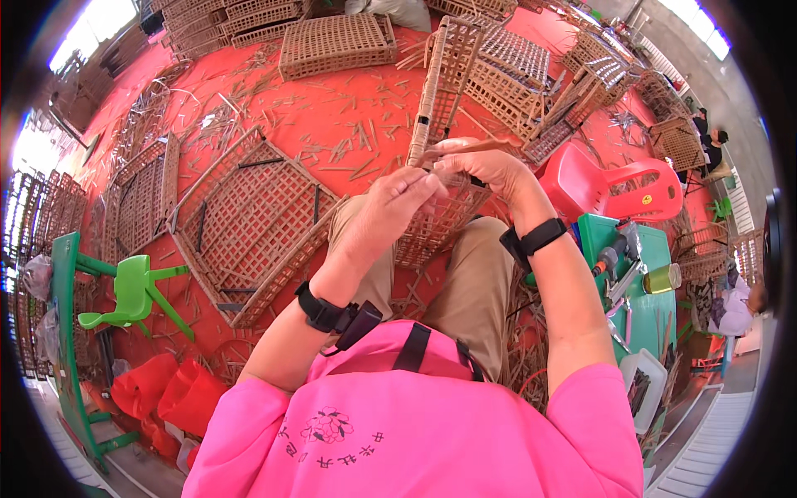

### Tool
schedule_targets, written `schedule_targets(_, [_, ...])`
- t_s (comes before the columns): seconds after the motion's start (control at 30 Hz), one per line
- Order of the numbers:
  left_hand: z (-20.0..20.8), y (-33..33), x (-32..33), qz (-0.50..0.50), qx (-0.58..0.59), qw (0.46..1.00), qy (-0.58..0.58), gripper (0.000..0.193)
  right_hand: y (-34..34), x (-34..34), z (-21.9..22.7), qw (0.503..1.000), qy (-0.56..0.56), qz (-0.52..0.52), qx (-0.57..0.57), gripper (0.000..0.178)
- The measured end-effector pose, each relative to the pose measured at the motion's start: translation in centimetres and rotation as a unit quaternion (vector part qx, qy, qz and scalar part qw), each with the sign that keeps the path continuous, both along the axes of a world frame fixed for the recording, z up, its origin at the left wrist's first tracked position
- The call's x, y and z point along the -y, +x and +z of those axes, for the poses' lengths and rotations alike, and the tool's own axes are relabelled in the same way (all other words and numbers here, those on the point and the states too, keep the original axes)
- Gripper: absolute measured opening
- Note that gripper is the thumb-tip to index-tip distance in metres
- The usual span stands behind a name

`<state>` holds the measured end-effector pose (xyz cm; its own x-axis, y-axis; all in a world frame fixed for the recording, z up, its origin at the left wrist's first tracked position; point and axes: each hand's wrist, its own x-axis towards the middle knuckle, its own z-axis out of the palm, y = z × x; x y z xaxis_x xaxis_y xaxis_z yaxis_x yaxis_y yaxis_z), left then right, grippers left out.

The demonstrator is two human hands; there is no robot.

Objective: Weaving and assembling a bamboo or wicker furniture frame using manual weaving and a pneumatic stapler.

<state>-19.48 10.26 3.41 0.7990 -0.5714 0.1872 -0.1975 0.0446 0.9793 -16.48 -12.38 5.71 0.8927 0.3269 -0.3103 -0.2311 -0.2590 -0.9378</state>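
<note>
A woven lattice basket [437,217] of brown strips stands on edge between my knees, its rim [422,131] rising away from me with dark binding around it. At its near upper corner my left hand [402,203] is closed in a pinch; what lies between its fingertips is hidden. My right hand [488,169] is closed beside it, thumb and fingers pressed together on a flat brown strip [503,147] that sticks out to the right. The two hands almost touch. Black bands with small devices are on both wrists.
Left lies another lattice basket [257,216]; beyond it, strip scraps litter the red floor. A green chair [133,290] and red bags [178,390] are at left. Right are a red chair [594,184] and a green table [656,311] with tools and a jar [662,280]. Stacked baskets [506,70] stand behind.
</note>
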Motion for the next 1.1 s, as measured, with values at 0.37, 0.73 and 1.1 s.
schedule_targets(0.37, [0.2,-0.4,1.4,0.096,0.437,0.894,0.011,0.021,0.4,1.4,-1.5,0.998,0.049,0.005,0.033,0.046])
schedule_targets(0.73, [0.3,-2.1,2.2,-0.004,0.379,0.925,0.013,0.021,-0.3,0.2,-0.6,0.997,0.072,-0.026,-0.004,0.046])
schedule_targets(1.1, [-7.0,-1.7,-0.4,0.069,-0.138,0.987,-0.039,0.012,0.0,0.2,-1.0,0.994,0.099,-0.04,0.001,0.042])
